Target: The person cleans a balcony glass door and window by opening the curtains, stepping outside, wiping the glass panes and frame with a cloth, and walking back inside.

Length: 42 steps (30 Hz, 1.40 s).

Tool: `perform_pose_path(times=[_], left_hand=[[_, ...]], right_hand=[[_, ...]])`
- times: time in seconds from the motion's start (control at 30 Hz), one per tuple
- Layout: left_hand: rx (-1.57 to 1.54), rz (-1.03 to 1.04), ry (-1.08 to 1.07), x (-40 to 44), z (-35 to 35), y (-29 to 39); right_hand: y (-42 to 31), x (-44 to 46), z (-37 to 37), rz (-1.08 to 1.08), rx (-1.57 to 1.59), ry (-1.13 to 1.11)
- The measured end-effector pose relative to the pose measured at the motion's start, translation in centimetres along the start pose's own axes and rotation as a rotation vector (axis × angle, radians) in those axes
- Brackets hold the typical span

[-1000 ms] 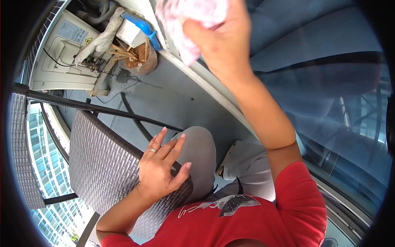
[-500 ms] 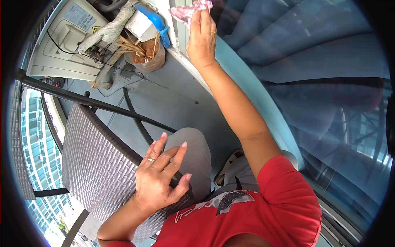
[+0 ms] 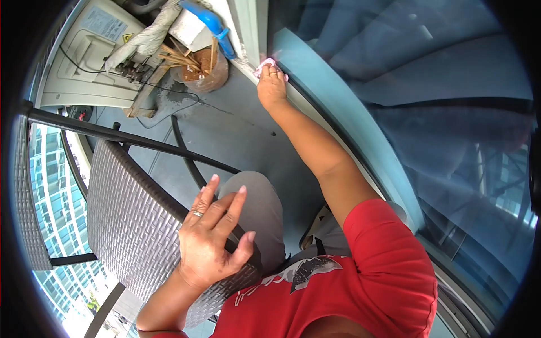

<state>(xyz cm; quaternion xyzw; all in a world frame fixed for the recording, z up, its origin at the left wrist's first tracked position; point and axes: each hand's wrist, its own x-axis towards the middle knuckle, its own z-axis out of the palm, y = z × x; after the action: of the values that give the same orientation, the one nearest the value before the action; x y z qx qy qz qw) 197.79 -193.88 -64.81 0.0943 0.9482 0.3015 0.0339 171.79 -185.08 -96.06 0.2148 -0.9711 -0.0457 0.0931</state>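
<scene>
Pink-and-white cloth (image 3: 264, 68) lies bunched under the fingers of your right hand (image 3: 273, 87), at the lower corner of the window, where the pale frame (image 3: 255, 28) meets the glass (image 3: 406, 121). Your right hand has the cloth gripped, fingers pressed down over it with the fingertips pointing away from you; how the thumb sits, you cannot tell from this angle. Your right arm stretches forward alongside the lower edge of the window, out of a red shirt (image 3: 383, 253).

Just left of the cloth, on the grey floor (image 3: 231, 129), stands a clear-sided pot (image 3: 211, 85) of brown soil with wooden sticks poking up. A blue pipe (image 3: 205, 19) slants behind it, and a white outdoor unit (image 3: 84, 76) with wrapped tubing stands further left.

Nearer to you, your left hand (image 3: 205, 248) is relaxed, its fingers loosely spread and thumb held apart, with a ring (image 3: 197, 213) on one finger. It shows over the dark edge of a woven chair (image 3: 132, 225); whether it touches the weave, you cannot tell. Your grey-trousered knee (image 3: 256, 197) shows beyond that hand.
</scene>
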Motion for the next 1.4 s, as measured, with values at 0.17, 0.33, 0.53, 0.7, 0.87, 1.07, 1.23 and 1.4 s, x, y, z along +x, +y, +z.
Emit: perform_pose_path(times=[0.17, 0.33, 0.53, 0.7, 0.87, 1.07, 1.23, 1.4], left_hand=[[0.075, -0.008, -0.014, -0.1, 0.2, 0.3], [0.113, 0.050, -0.064, -0.1, 0.0, 0.5], [0.100, 0.105, -0.112, -0.2, 0.2, 0.6], [-0.055, 0.024, -0.158, -0.2, -0.1, 0.8], [-0.324, 0.017, -0.274, 5.3, 0.6, 0.3], [-0.511, 0.140, -0.073, 13.0, 6.9, -0.9], [-0.420, 0.484, -0.146, 10.6, 6.9, 2.6], [-0.219, 0.584, -0.507, 5.7, 7.2, 4.0]], right_hand=[[5.2, -6.4, -0.7, -0.015, 0.215, -0.019], [13.3, -20.1, -5.6, 0.012, 0.249, -0.106], [21.4, -34.8, -7.3, 0.075, 0.102, -0.238], [23.1, -29.8, -14.0, 0.502, 0.496, -1.168], [20.3, -22.8, -22.8, 0.690, 1.599, -0.808], [15.6, -19.5, -28.2, 0.326, 2.002, -0.463], [11.1, -20.8, -22.5, 0.843, 2.668, -0.301], [7.2, -20.8, -22.1, 0.938, 2.886, -0.383]])
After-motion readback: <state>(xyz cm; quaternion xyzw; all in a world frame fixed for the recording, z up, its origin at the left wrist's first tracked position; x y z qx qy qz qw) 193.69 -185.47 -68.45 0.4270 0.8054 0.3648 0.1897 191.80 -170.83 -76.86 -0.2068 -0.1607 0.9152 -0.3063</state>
